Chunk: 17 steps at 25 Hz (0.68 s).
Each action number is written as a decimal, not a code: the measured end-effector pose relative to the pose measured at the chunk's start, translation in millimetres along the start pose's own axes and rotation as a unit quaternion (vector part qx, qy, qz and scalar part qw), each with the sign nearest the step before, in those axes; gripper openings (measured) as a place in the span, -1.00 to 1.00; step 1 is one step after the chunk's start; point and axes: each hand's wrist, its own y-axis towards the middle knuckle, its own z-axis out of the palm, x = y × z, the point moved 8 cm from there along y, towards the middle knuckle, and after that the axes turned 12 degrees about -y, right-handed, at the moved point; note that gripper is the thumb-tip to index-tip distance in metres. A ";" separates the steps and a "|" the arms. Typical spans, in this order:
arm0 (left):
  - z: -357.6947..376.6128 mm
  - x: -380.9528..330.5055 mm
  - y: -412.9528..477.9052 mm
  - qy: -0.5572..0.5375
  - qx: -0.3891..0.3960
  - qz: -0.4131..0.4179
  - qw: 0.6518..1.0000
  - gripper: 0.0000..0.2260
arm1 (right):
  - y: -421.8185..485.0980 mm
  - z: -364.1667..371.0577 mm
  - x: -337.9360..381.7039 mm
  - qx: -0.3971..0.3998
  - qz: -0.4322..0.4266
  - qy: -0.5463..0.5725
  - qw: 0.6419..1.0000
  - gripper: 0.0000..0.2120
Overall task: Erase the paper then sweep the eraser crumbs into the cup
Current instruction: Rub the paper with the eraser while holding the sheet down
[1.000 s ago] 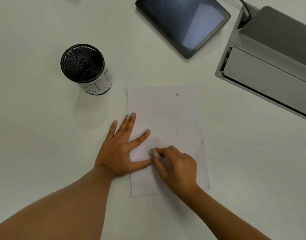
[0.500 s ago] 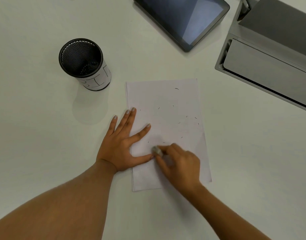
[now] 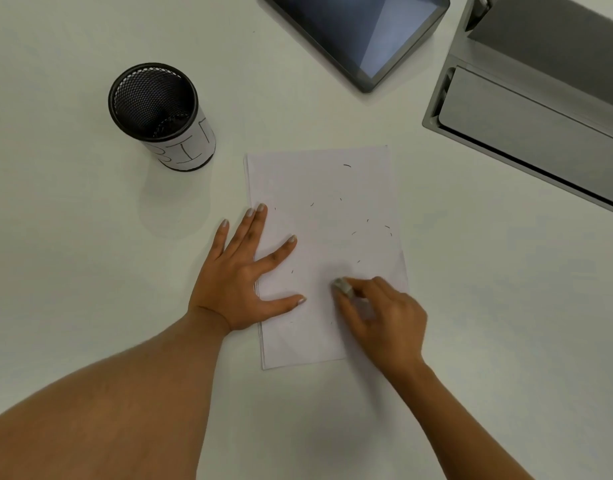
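Observation:
A white sheet of paper (image 3: 327,209) lies on the table in front of me, dotted with several dark eraser crumbs (image 3: 354,233). My left hand (image 3: 244,275) lies flat with fingers spread on the paper's left edge, pinning it. My right hand (image 3: 384,315) pinches a small grey eraser (image 3: 343,285) and presses it on the lower middle of the sheet. A black mesh cup (image 3: 159,109) with a white label stands upright to the upper left of the paper, apart from both hands.
A dark tablet (image 3: 367,32) lies at the top centre. A grey metal box (image 3: 537,109) fills the upper right corner. The white table (image 3: 73,237) stretches to the left of the paper.
My right hand has slid the eraser to the right, away from my left thumb. The view has shifted slightly. My left hand stays pressed on the paper.

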 end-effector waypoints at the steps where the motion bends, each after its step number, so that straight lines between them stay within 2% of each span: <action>1: 0.0 0.1 0.0 0.001 0.000 0.000 1.000 -0.24 | 1.9 -5.2 -14.9 -0.013 0.047 -0.003 0.999 -0.89; 3: 0.8 0.4 0.0 0.001 0.002 0.000 1.000 -0.24 | -3.1 -8.4 -39.4 -0.038 0.141 0.015 0.989 -0.90; 4: 1.5 0.5 -0.2 0.001 0.003 -0.001 1.000 -0.24 | -8.7 -5.4 -44.1 -0.052 0.159 0.032 0.985 -0.90; 6: 1.4 0.4 -0.6 0.000 0.002 -0.001 1.000 -0.24 | -17.8 0.8 -41.9 -0.080 0.152 0.045 0.984 -0.89; 11: -0.5 -2.5 -1.1 0.010 -0.001 0.004 1.000 -0.22 | -19.9 0.1 -36.3 -0.133 0.118 -0.030 0.984 -0.88; 17: -2.0 -8.6 -4.5 0.071 0.022 0.001 0.997 0.01 | -20.6 -0.7 -32.1 -0.161 0.095 -0.065 0.980 -0.89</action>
